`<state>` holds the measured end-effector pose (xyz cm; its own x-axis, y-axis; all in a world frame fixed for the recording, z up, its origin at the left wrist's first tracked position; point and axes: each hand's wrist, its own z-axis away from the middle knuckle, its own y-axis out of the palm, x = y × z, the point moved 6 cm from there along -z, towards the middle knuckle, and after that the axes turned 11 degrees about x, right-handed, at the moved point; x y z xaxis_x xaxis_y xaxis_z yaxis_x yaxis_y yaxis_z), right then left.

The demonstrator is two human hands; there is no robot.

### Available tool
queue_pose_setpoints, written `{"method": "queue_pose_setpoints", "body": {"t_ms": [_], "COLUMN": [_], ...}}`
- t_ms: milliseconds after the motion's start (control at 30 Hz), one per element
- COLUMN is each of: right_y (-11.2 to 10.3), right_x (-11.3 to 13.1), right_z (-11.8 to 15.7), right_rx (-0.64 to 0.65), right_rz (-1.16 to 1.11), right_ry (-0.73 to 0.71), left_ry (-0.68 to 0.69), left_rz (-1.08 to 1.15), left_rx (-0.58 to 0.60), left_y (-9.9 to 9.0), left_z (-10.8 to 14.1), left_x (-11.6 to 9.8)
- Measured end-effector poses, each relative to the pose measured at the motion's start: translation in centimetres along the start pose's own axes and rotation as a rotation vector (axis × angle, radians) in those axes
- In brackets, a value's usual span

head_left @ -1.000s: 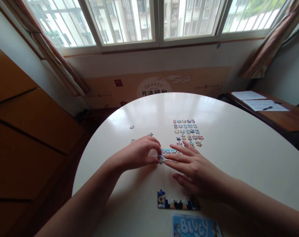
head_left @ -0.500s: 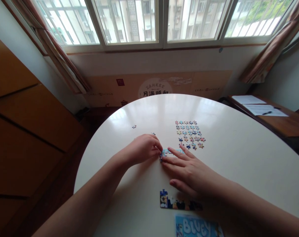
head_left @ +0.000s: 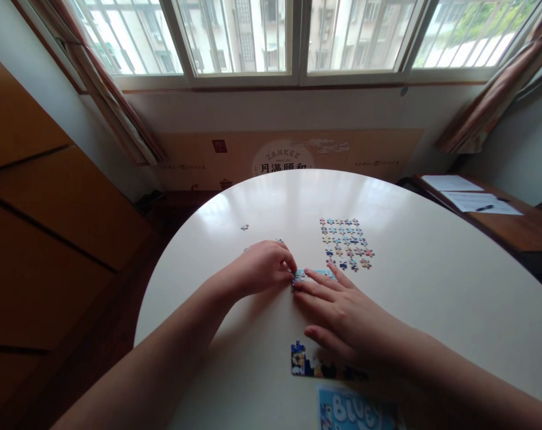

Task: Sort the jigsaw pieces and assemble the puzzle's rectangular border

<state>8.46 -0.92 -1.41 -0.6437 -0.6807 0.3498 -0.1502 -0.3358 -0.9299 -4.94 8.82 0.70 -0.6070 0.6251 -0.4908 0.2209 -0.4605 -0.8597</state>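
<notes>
The left hand is curled near the middle of the frame, thumb and fingertips drawn close together at the left end of a light-blue strip of joined puzzle pieces. From here I cannot tell whether they pinch a piece or only press against that end, since the fingers hide the spot. The right hand lies open, palm down, fingers spread across the strip, its ring fingertip near the left end; the thumb stands apart, lower down.

Just beyond the right fingertips, a little right of centre, sit neat rows of loose puzzle pieces. To the left, a single loose piece lies alone, and another piece peeks from behind the left knuckles.

Below the right hand, in the lower centre, is a dark-blue joined section, its right part in shadow. A blue item lettered BLUEY is cut off by the bottom edge.

All this rests on a round white table. At the right, papers and a dark pen lie on a brown side table; barred windows fill the top.
</notes>
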Motion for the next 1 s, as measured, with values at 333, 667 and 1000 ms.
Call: {"method": "queue_pose_setpoints", "body": {"t_ms": [333,667,1000], "right_y": [-1.8,-5.0,-4.1], "right_x": [-0.4,-4.2,-4.4], "right_z": [1.1,4.0,4.0], "right_rx": [-0.226,-0.395,-0.21], "right_rz": [0.075,0.037,-0.016], "right_ry": [-0.046,0.115,0.207], "left_ry": [-0.001,-0.077,-0.041], "left_rz": [-0.013,-0.031,-0.027], "left_rx": [-0.03,-0.007,-0.004], "left_y": [-0.3,-0.2,0.6], "left_z": [0.2,0.1,-0.6], "left_x": [-0.3,-0.8,-0.7]}}
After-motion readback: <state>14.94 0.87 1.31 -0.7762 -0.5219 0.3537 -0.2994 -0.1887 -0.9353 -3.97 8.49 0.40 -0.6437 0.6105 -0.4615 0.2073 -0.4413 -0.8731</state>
